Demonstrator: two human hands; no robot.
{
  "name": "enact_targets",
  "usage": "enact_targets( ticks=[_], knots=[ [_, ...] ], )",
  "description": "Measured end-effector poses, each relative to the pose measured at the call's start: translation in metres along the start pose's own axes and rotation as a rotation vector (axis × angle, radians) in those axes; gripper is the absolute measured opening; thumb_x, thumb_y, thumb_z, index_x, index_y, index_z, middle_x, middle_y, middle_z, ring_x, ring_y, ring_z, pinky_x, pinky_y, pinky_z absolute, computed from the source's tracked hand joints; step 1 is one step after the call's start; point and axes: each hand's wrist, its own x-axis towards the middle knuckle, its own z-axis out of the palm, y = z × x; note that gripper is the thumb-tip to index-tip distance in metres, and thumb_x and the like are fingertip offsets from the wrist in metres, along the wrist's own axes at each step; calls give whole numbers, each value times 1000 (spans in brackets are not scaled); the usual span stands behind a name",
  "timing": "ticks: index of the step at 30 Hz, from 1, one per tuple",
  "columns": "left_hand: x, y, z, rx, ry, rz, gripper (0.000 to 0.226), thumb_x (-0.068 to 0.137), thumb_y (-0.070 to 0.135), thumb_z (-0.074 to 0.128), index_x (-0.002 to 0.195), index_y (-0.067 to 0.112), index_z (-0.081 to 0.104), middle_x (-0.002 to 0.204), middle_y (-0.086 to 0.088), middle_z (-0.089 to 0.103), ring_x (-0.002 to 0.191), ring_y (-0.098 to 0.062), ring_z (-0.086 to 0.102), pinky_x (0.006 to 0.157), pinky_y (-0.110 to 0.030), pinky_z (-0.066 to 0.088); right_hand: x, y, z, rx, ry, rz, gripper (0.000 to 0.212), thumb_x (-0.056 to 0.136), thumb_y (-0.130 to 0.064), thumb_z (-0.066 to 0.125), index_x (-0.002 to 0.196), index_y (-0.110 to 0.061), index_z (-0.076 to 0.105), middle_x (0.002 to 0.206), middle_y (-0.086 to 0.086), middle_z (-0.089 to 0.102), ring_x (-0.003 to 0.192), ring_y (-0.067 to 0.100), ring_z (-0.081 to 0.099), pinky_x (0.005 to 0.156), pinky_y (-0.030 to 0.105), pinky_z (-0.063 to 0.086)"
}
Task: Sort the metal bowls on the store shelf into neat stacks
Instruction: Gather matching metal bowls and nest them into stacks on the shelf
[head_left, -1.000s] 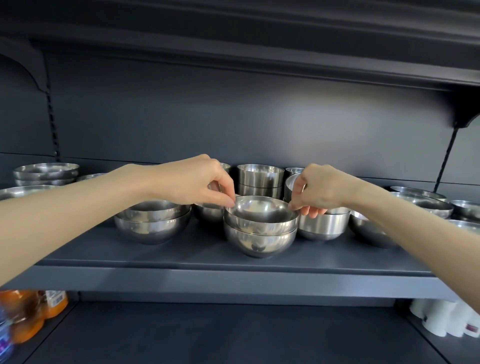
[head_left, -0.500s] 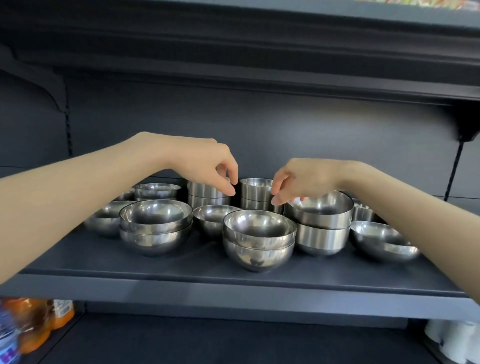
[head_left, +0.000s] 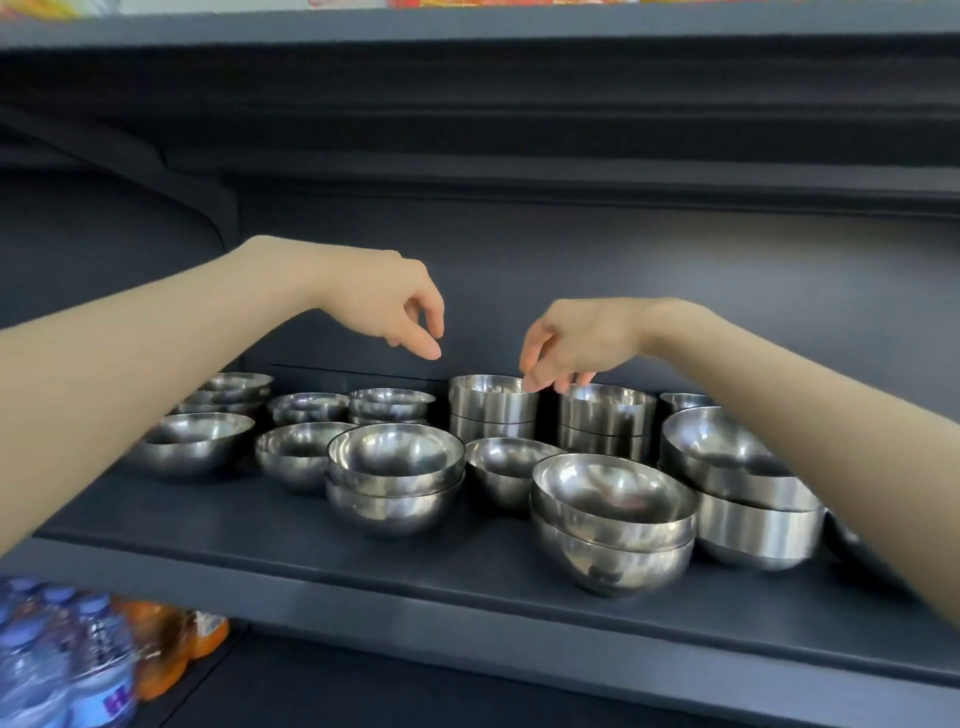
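Note:
Several shiny metal bowls stand on a dark shelf (head_left: 270, 530). A two-bowl round stack (head_left: 613, 530) sits at the front, another round stack (head_left: 395, 478) left of it. Two straight-sided stacks stand at the back, one (head_left: 491, 408) in the middle and one (head_left: 605, 415) to its right. My left hand (head_left: 395, 306) hovers above the back row, fingers loosely curled, holding nothing. My right hand (head_left: 571, 343) hangs over the gap between the two straight-sided stacks, its fingertips at the rim of the middle one, nothing gripped.
More bowls lie at the far left (head_left: 228, 389) and a bigger stack (head_left: 748, 493) stands at the right. The shelf above (head_left: 467, 21) overhangs closely. Water bottles (head_left: 57, 670) and orange bottles (head_left: 176, 639) stand on the lower shelf at bottom left.
Both hands let go of the front round stack, rose and moved back toward the straight-sided stacks. The view shifted left and closer.

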Motion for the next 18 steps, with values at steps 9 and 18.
enact_targets(
  ticks=[9,18],
  knots=[
    [1,-117,9,16,-9,-45,31,86,47,62,112,29,64,97,1,72,85,-4,58,70,-15,41,97,-68,14,1,9,-14,24,87,-28,67,102,-10,66,90,3,67,77,13,65,67,23,51],
    [3,-270,33,56,-52,-16,31,85,48,63,111,29,64,96,0,73,91,-12,63,86,-29,48,202,-156,42,46,20,55,24,88,-26,65,105,-9,64,89,4,67,79,15,66,65,23,52]
  ],
)
